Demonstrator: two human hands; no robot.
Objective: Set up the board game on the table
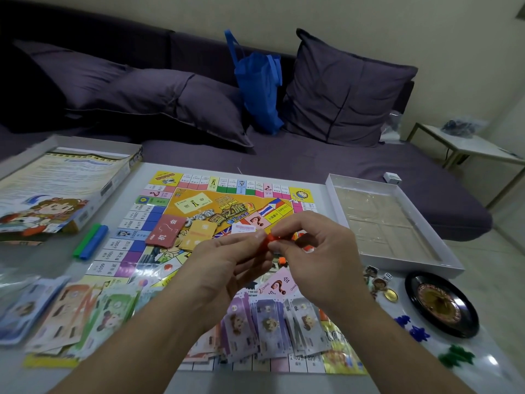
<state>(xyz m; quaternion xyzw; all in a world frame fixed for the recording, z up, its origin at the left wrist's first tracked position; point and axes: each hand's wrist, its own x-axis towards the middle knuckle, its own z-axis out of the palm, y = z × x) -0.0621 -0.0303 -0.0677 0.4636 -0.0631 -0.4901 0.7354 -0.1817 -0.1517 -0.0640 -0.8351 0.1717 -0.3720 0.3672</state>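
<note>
The colourful game board [159, 206] lies flat on the white table. Above its middle, my left hand [227, 263] and my right hand [315, 248] meet and pinch a small orange plastic piece [270, 239] between their fingertips. More orange pieces [281, 260] lie on the board under my hands, partly hidden. Two card stacks, one red [164, 230] and one orange [199, 234], sit on the board's centre. Play money [272, 322] is fanned along the near edge, and more notes [71, 311] lie at the left.
The box lid [56, 191] lies at the far left, with green and blue sticks [91, 241] beside it. The empty box tray [397, 223] is at the right. A black roulette wheel [443, 304], dice [387, 277], a gold coin [390, 294] and blue tokens [417, 332] lie near right. A sofa stands behind.
</note>
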